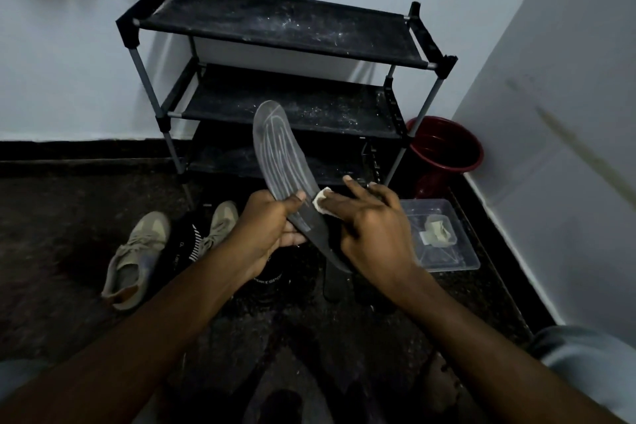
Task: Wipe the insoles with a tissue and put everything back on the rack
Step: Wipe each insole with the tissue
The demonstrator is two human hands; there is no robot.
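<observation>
Matt grey insole [280,151], crumpled white paper tissue [321,200], dusty black cloth rack [282,24] (metal poles), clear glossy plastic box [444,237]

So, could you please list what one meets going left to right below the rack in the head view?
Tan fabric sneaker, second tan fabric sneaker, left hand, right hand, clear rectangular plastic box.
</observation>
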